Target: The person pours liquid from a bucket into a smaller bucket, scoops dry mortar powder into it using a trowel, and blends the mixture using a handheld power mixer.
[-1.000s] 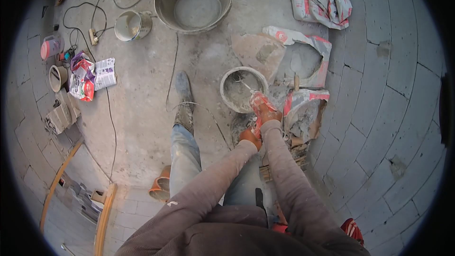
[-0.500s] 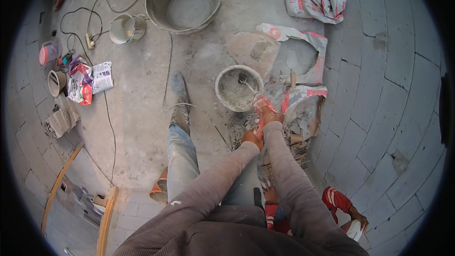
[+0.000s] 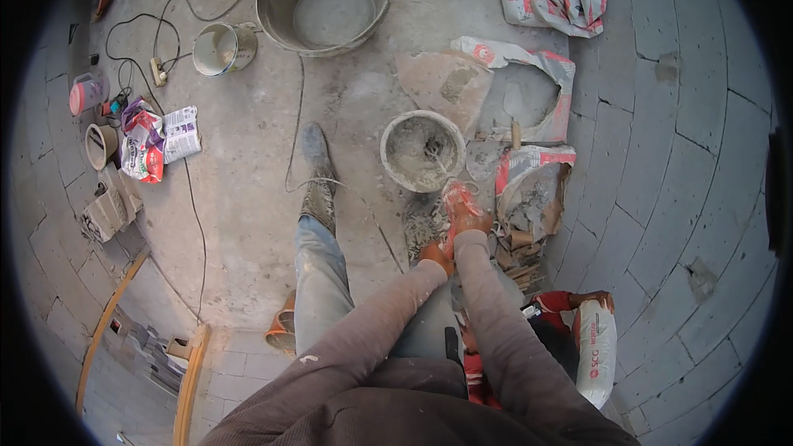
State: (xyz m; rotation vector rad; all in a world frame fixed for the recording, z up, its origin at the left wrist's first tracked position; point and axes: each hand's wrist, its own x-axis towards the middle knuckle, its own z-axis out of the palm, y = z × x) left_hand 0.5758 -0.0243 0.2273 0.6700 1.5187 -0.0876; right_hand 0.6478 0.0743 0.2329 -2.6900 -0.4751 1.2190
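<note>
Both my hands grip a red, mortar-smeared power drill (image 3: 456,192) fitted with a mixing paddle (image 3: 436,154). My right hand (image 3: 471,216) is closed around its front part, close to the bucket's rim. Behind it, my left hand (image 3: 437,256) is wrapped round the rear end. The paddle reaches into a round bucket (image 3: 386,158) of wet grey mortar, standing on the floor in front of me. My hands hide much of the drill. Right of the bucket lie two torn-open mortar bags, one pale with powder (image 3: 564,107), the other with grey material (image 3: 501,167).
A large tub (image 3: 263,8) and a smaller pail (image 3: 248,48) stand ahead. Cables (image 3: 192,206) cross the floor. At lower right a co-worker's hand (image 3: 601,301) holds a full mortar bag (image 3: 595,355). Wood scraps (image 3: 522,268) lie beside my right leg. A block wall (image 3: 661,165) runs along the right.
The paddle has shifted slightly right within the bucket, and my hands have turned a little with the drill. The co-worker's mortar bag has come further into view at lower right.
</note>
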